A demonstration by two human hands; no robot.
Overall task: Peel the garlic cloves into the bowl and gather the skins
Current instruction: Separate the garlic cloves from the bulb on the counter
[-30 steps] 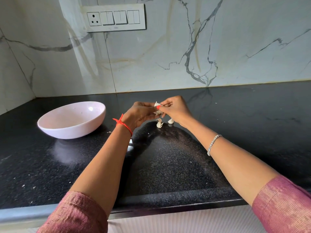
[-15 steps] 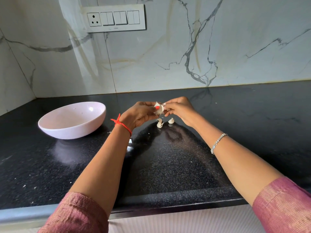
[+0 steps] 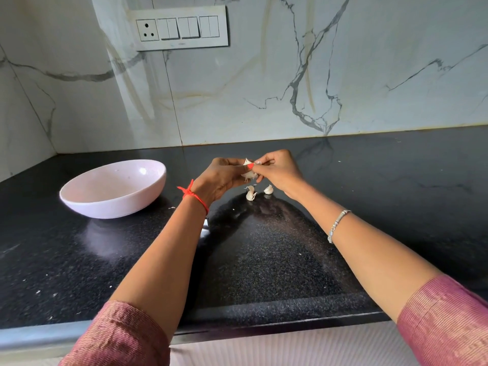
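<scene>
Both hands are meeting up in the middle of the frame, just above the black granite countertop (image 3: pixel 266 262). The left hand (image 3: pixel 224 178) is curling its fingers round a garlic clove (image 3: pixel 249 176), papery skin on and poking out at the top, and the right hand (image 3: pixel 280 171) is pinching that skin tip between thumb and fingertips, so both are clamped on the same clove and touching each other. Red nail polish is showing on the left thumb right at the pinch. Just below the hands, two more unpeeled cloves are lying on the counter, one (image 3: pixel 250 194) with a curl of skin sticking up and the other (image 3: pixel 268 189) just to its right, close together but not touching. The pale pink bowl (image 3: pixel 111 204) is sitting upright at the left of the frame, well apart from the cloves. A few tiny white skin flecks are dotting the counter between the bowl and the hands. A red thread (image 3: pixel 194 196) is tied on the left wrist, a silver bracelet (image 3: pixel 338 224) on the right forearm, and pink sleeves are showing at the bottom corners. A white switch panel (image 3: pixel 182 29) is sitting on the marble wall, upper left.
</scene>
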